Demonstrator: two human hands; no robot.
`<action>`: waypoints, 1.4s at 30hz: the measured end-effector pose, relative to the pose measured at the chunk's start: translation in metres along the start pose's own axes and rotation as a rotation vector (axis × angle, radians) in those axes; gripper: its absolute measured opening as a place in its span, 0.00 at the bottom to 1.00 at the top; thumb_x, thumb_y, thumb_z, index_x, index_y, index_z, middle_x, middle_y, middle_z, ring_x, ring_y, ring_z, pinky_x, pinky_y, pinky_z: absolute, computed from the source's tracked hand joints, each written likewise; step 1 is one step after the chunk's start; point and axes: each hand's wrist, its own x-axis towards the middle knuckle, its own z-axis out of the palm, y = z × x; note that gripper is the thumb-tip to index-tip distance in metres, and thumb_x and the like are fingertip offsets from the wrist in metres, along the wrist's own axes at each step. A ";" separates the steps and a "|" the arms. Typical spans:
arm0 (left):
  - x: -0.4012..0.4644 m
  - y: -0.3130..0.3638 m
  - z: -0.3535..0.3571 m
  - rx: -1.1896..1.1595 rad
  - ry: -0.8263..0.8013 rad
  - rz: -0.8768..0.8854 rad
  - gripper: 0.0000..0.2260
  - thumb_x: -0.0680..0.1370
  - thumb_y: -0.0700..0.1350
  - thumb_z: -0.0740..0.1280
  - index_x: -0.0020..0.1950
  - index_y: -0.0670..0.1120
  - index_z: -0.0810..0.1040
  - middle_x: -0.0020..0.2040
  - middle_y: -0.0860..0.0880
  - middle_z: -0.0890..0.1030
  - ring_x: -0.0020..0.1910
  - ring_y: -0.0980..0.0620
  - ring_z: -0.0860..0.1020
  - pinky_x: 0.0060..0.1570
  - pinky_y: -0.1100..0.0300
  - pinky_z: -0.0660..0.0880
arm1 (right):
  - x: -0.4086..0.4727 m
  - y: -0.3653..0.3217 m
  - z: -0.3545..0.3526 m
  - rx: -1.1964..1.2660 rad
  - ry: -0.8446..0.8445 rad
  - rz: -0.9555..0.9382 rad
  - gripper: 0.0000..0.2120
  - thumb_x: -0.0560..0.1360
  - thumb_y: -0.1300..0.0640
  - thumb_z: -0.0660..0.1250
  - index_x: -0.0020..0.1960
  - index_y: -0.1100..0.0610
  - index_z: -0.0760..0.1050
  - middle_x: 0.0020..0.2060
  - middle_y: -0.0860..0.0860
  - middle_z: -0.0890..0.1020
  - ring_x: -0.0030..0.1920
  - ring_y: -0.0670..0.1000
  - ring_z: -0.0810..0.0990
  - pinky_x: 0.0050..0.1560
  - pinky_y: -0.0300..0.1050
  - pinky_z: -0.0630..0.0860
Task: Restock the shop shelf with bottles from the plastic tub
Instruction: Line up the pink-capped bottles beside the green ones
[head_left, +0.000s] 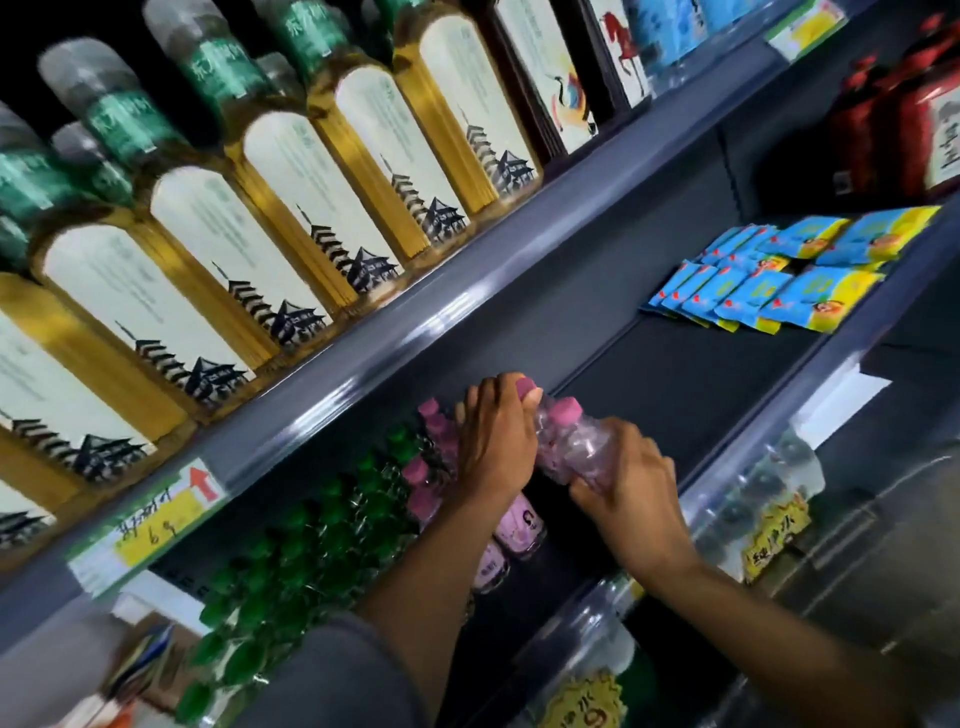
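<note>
Left of the pink-capped bottles (436, 457), green-capped bottles (311, 535) fill the shelf (675, 374). The left hand (496, 441) holds one pink bottle (540, 415) by its neck; the right hand's (631, 486) grip wraps another bottle (582, 441). Best seat both upright, close against the pink row.

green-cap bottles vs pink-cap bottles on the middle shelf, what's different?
Green-cap bottles fill the left of the row, untouched; pink-cap bottles stand to their right, at the hands. The left hand and right hand each grip a pink-cap one; no green-cap one is held. Both kinds are small, clear plastic.
</note>
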 end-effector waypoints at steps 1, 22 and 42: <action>0.002 -0.002 0.002 0.037 -0.010 0.004 0.23 0.81 0.57 0.48 0.61 0.48 0.76 0.57 0.45 0.80 0.57 0.42 0.75 0.57 0.48 0.67 | 0.003 0.001 0.006 0.017 -0.009 0.006 0.32 0.69 0.54 0.77 0.67 0.53 0.66 0.55 0.52 0.78 0.57 0.56 0.75 0.57 0.52 0.68; 0.065 -0.060 0.025 0.346 -0.370 -0.258 0.11 0.82 0.47 0.62 0.62 0.47 0.77 0.64 0.43 0.79 0.67 0.42 0.71 0.65 0.48 0.64 | 0.006 0.016 0.059 0.117 -0.259 -0.019 0.36 0.76 0.54 0.69 0.78 0.55 0.57 0.57 0.49 0.69 0.62 0.51 0.68 0.65 0.42 0.66; 0.100 -0.102 0.044 0.139 -0.328 -0.346 0.10 0.80 0.47 0.64 0.56 0.48 0.82 0.58 0.39 0.82 0.56 0.38 0.81 0.53 0.51 0.77 | 0.050 0.013 0.127 -0.022 -0.311 -0.006 0.31 0.74 0.64 0.72 0.71 0.55 0.61 0.63 0.53 0.72 0.63 0.55 0.72 0.66 0.49 0.73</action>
